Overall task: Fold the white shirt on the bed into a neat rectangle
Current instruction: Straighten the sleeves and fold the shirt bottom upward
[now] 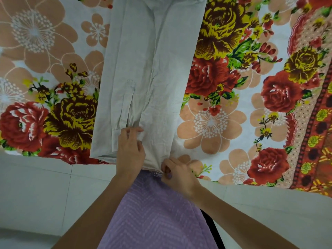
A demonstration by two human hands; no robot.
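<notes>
Pinching the near hem of the white shirt (pixel 152 60), lying as a long narrow strip on the flowered bedsheet (pixel 233 123): bunching cloth beside the cuff (pixel 115 140) with the left hand (pixel 130 146), fingers curled, and nipping the hem corner with the right hand (pixel 177 175), likely for folding the strip upward.

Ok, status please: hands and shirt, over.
Left hand grips white shirt at near edge. Right hand pinches its corner. Shirt in long strip, sleeve folded in. Nothing on it.
</notes>
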